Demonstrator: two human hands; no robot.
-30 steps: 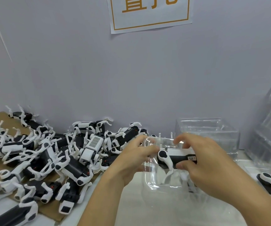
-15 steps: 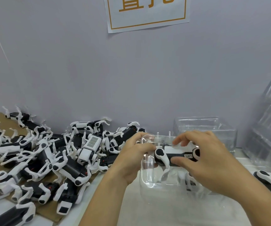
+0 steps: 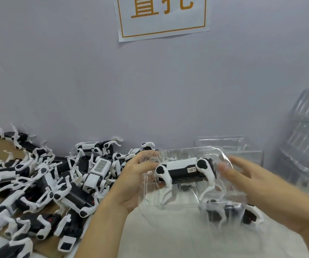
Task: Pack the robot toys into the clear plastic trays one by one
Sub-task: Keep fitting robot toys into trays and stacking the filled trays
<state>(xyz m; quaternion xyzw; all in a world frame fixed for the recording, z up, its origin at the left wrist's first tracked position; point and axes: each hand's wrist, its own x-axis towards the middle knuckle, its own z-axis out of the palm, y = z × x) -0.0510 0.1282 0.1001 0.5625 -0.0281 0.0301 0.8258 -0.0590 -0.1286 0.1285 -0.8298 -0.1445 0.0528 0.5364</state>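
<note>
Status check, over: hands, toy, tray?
Left hand grips clear tray. Right hand open, blurred, beside it. Robot toy in tray. Nothing blocking.

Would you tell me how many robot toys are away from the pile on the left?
2. One robot toy sits in the clear tray gripped by the left hand; a second robot toy lies just below that tray. Others may be hidden behind the right hand.
</note>
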